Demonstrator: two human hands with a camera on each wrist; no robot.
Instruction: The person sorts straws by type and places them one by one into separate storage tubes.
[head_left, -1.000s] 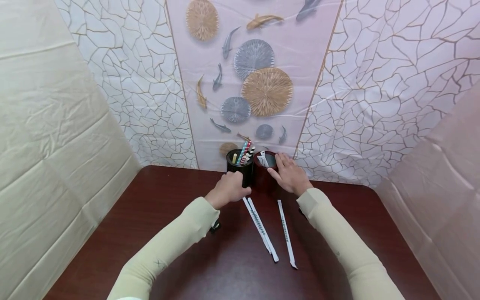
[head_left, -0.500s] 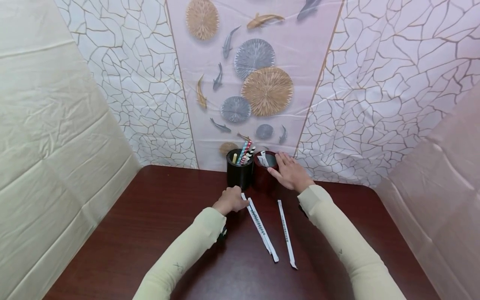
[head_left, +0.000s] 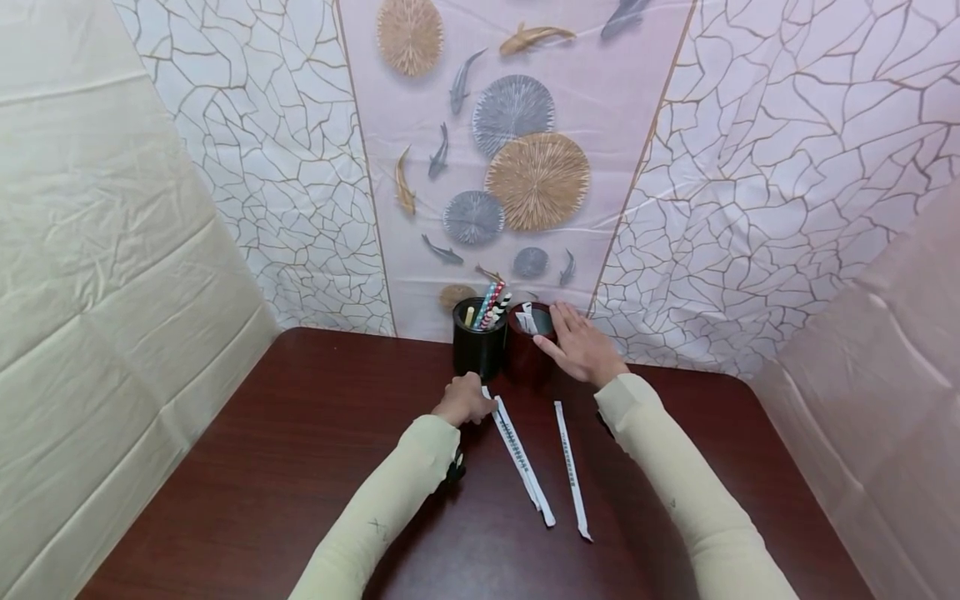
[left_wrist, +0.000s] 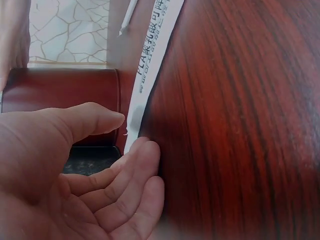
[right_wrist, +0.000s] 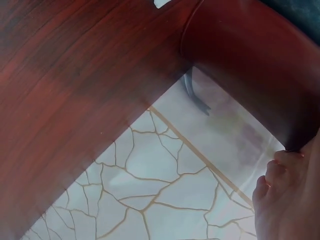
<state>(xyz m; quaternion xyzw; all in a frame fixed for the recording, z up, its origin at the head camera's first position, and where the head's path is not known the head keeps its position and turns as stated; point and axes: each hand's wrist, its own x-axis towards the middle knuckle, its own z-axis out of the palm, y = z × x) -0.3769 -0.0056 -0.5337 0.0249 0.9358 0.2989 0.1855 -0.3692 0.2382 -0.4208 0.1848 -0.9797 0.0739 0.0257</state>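
My left hand (head_left: 465, 402) is low over the table at the far end of two paper-wrapped straws (head_left: 522, 462) lying side by side. In the left wrist view the thumb and bent fingers stand apart, on either side of the end of a white straw wrapper (left_wrist: 150, 70) with printed characters. My right hand (head_left: 583, 348) rests on the right side and rim of a dark red cup (head_left: 528, 362), its fingers extended. White wrapped straws (head_left: 526, 318) stand in that cup. In the right wrist view the fingertips (right_wrist: 275, 172) are at the cup's rim.
A black cup (head_left: 476, 354) holding several patterned straws (head_left: 491, 307) stands directly left of the red cup. One more wrapped straw (head_left: 572, 475) lies to the right of the pair. Behind the dark wood table (head_left: 315, 433) hangs a patterned cloth (head_left: 300, 167).
My left hand has come down from in front of the black cup toward me, to the far end of the paired straws. The right hand has stayed on the red cup.
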